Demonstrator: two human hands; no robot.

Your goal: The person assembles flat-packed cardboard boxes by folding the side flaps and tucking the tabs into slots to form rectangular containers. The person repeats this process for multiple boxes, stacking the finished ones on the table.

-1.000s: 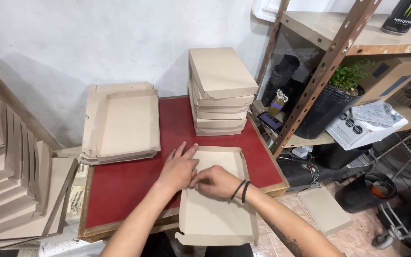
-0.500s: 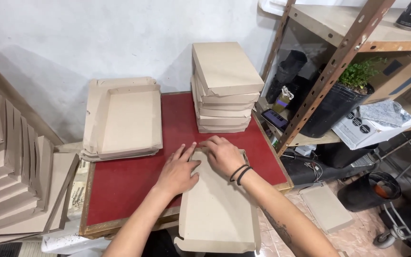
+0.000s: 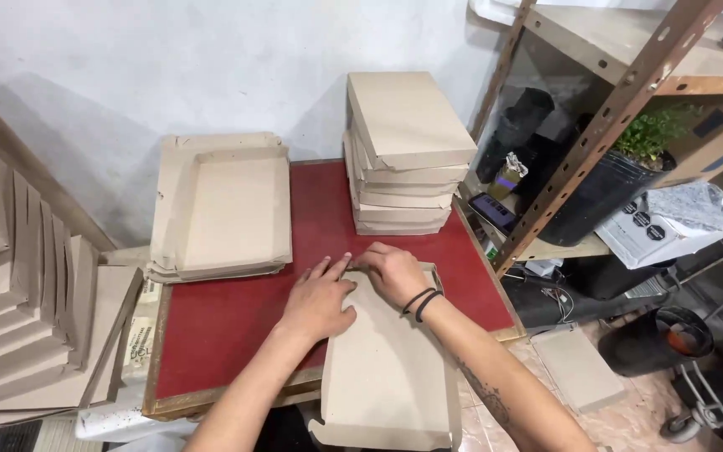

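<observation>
A flat brown cardboard box blank (image 3: 388, 368) lies on the red table top (image 3: 228, 322), hanging over its near edge. My left hand (image 3: 320, 297) presses flat on the blank's far left corner, fingers spread. My right hand (image 3: 393, 269), with black bands on the wrist, pinches and folds the blank's far edge flap. Both hands meet at that far edge.
A stack of closed cardboard boxes (image 3: 403, 155) stands at the back right of the table. Open box trays (image 3: 221, 205) are piled at the back left. More folded cardboard (image 3: 18, 301) leans at the left. A metal shelf rack (image 3: 612, 125) with a potted plant stands right.
The blank has slid toward me and now overhangs the table edge. Both hands moved up to its far edge, the right hand folding the flap there.
</observation>
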